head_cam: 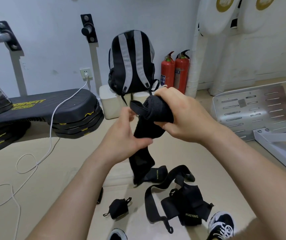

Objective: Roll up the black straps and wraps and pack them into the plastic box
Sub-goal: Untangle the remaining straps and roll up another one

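While I hold the long black wrap (156, 112) up in the air above the floor (60, 170), I am in the middle of rolling it. My right hand (178, 110) has its fingers curled round the rolled-up part at the top. My left hand (126, 134) pinches the loose part just under the roll, and the rest hangs down toward the floor.

I think a good bit is left to roll. Next I need to turn the roll and let the loose part slide up through my left hand, pulled tight so the roll does not go floppy.

One little roll (118, 207) looks done and sits on the floor. More straps (164, 179) lie flat beside it, near my shoe (222, 226), not rolled yet. I cannot see the plastic box.
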`<state>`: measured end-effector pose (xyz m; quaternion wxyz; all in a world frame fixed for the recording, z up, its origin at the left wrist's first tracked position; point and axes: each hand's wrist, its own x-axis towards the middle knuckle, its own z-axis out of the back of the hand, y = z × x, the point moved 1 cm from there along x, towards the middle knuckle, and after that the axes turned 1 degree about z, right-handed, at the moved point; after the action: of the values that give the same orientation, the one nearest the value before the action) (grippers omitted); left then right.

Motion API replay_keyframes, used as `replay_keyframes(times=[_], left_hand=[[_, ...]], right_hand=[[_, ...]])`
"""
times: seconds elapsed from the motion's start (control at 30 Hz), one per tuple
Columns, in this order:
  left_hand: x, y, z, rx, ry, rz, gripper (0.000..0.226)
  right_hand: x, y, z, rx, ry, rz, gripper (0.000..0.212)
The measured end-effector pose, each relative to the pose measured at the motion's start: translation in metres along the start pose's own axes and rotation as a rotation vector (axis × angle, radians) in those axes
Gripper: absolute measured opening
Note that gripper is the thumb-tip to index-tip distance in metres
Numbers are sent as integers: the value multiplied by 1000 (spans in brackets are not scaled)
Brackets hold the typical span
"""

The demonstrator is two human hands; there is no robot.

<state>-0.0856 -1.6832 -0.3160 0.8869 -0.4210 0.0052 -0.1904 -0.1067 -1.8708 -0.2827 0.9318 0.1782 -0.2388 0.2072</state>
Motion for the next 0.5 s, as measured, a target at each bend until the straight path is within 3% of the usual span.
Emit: replay_keyframes(times=[0.1, 0.27, 0.37, 0.5], left_hand=[[9, -13, -11, -221, -44, -109, 50], [20, -3, -15, -426, 115, -7, 10], [18, 1, -29, -483, 191, 54, 13], [12, -5, -55, -587, 169, 174, 12]], right_hand=[[-1, 4, -1, -12, 13, 34, 50], [-4, 1, 6, 59, 8, 21, 50], [-5, 1, 3, 0, 14, -6, 52], [-6, -5, -8, -134, -37, -152, 56]])
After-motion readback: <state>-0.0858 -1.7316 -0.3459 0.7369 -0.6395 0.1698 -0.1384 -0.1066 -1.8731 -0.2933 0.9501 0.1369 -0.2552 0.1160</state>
